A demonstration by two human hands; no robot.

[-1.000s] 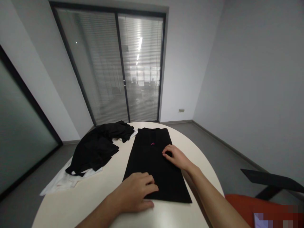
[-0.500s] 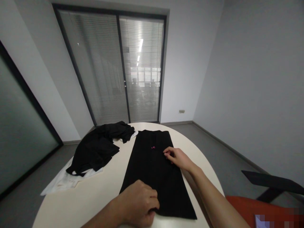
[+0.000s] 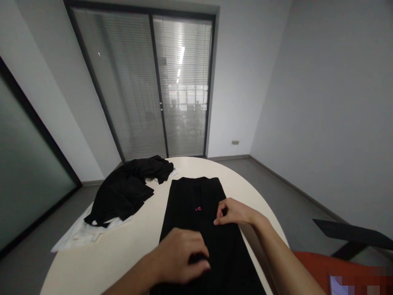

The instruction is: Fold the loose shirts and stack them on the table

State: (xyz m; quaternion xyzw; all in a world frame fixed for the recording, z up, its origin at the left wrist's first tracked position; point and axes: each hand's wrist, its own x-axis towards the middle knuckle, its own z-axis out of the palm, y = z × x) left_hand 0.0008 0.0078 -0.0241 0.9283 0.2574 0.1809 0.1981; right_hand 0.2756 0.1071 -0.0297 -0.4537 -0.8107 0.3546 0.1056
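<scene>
A black shirt (image 3: pixel 198 229), folded into a long panel with small pink lettering near its far end, lies on the round table in front of me. My left hand (image 3: pixel 181 254) is over its near left part, fingers curved and thumb apart, with no cloth visible between them. At the shirt's right edge, beside the lettering, my right hand (image 3: pixel 230 212) has its fingertips and thumb drawn together against the fabric. The near end of the shirt runs out of view at the bottom.
Crumpled black clothing (image 3: pixel 123 192) lies over white cloth (image 3: pixel 80 233) on the left of the cream table (image 3: pixel 141 246). An orange chair (image 3: pixel 322 266) with a black armrest (image 3: pixel 350 233) stands at the right. Behind the table are glass panels with blinds (image 3: pixel 184 123).
The shirt has slid toward me, its lettering now nearer. My right hand has come nearer along its edge. My left hand has let go of the near hem, its thumb and fingers parting.
</scene>
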